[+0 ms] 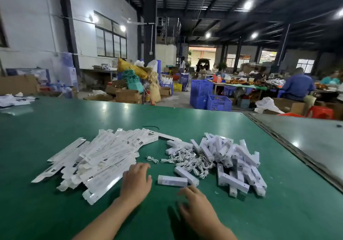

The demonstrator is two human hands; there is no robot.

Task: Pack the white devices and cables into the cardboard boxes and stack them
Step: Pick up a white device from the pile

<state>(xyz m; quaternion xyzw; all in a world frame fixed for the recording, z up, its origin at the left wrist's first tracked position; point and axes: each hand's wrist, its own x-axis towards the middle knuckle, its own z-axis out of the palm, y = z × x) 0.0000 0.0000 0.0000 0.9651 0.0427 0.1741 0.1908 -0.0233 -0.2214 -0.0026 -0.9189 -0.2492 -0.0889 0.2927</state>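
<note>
Though loose, slim white devices

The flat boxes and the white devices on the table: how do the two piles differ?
The flat boxes are long and thin; the devices are shorter and thicker. The flat boxes lie fanned on the left; the devices lie jumbled on the right. Both are white and lie on the green table.
</note>
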